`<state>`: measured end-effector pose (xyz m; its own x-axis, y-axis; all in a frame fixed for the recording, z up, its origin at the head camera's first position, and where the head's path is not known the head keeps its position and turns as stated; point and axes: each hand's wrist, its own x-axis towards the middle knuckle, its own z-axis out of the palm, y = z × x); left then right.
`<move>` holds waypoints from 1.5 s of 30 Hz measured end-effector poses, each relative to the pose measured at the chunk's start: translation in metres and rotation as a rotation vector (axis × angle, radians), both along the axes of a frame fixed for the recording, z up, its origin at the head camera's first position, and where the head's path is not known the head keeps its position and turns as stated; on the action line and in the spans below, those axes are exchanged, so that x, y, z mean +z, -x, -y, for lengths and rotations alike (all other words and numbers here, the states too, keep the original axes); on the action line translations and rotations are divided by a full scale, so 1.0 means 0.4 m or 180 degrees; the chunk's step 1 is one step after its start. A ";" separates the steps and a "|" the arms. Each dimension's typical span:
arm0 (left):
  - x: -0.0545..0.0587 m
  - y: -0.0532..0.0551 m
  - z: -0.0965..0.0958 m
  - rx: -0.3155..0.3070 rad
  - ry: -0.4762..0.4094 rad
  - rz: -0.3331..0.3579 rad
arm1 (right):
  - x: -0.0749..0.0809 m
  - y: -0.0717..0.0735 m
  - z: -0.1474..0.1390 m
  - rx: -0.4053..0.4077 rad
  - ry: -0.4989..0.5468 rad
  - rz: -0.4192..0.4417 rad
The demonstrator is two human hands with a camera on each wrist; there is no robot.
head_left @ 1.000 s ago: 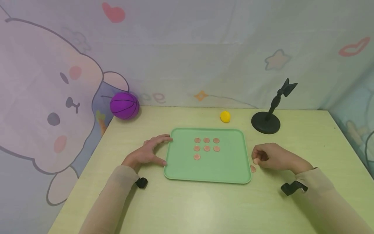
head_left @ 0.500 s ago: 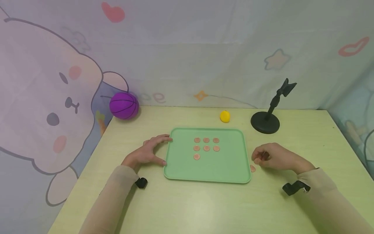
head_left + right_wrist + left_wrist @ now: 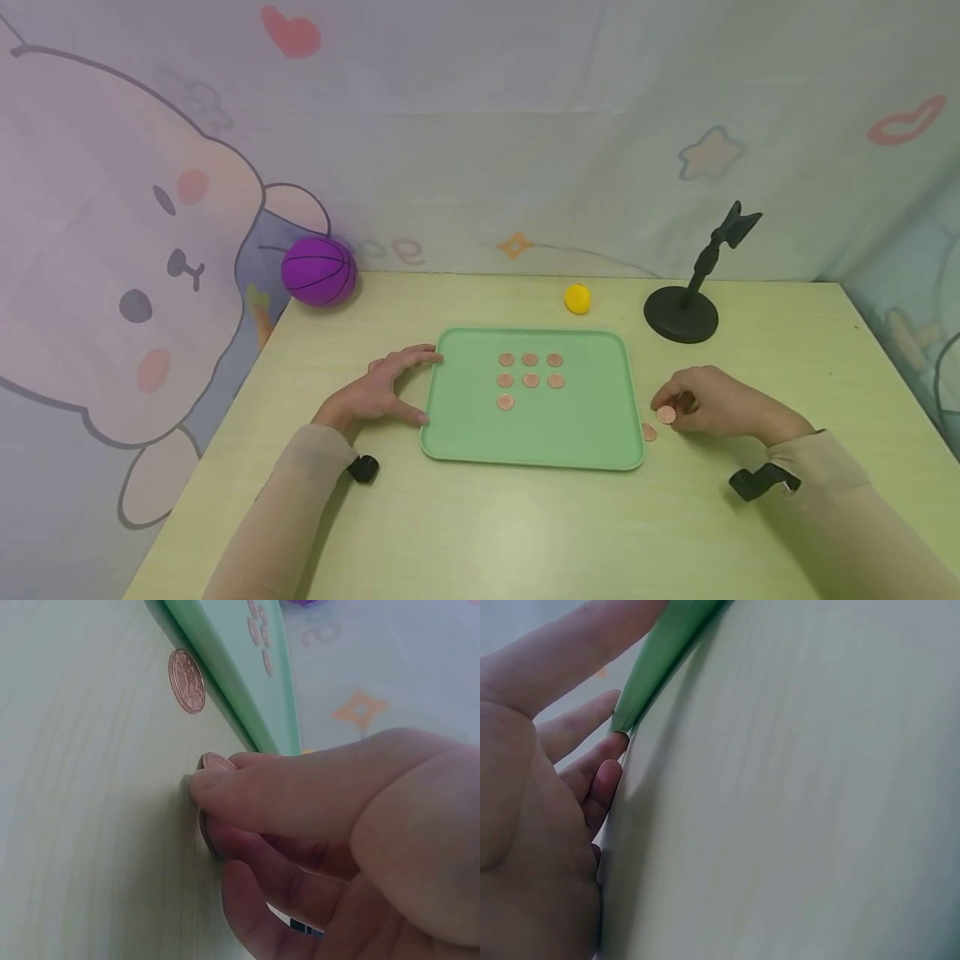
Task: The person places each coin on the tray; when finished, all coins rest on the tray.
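A light green tray lies on the table, with several copper coins on it in two rows of three and one coin below them at the left. My left hand is spread at the tray's left side, thumb and fingertips touching the rim. To the right of the tray, my right hand pinches a coin between thumb and fingers; in the right wrist view the thumb covers much of it. Another coin lies on the table beside the tray's right edge.
A purple ball sits at the table's back left. Behind the tray are a small yellow ball and a black stand with a round base. A printed cloth hangs along the back edge.
My right hand has drawn slightly to the right, and the coin in its fingers now shows more of its face. The left hand, the tray and the coins on it have stayed put.
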<state>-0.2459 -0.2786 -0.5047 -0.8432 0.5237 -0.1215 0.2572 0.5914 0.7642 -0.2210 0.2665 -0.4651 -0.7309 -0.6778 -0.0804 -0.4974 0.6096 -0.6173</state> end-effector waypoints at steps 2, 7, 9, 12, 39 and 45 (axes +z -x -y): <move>0.002 0.001 -0.001 -0.0014 -0.0007 -0.0015 | 0.001 -0.001 -0.002 -0.0015 -0.0007 -0.0024; 0.006 0.002 -0.001 -0.0042 -0.0030 -0.0035 | -0.001 -0.001 -0.007 -0.0112 -0.0004 -0.0196; 0.005 0.001 -0.001 -0.0044 -0.0034 -0.0036 | -0.003 0.000 -0.007 -0.0168 0.0023 -0.0307; 0.003 0.001 0.000 -0.0033 -0.0026 -0.0026 | -0.006 0.002 -0.008 -0.0255 0.0097 -0.0446; 0.004 -0.004 0.000 -0.0012 -0.0034 -0.0041 | 0.016 0.040 0.154 -0.0089 0.0359 -0.0467; 0.008 -0.006 -0.001 -0.0013 -0.0025 -0.0047 | 0.011 0.043 0.220 0.0090 0.0275 -0.0514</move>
<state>-0.2435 -0.2783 -0.5015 -0.8428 0.5278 -0.1051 0.2707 0.5845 0.7649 -0.2383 0.1785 -0.4606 -0.7102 -0.6975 0.0959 -0.6104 0.5422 -0.5774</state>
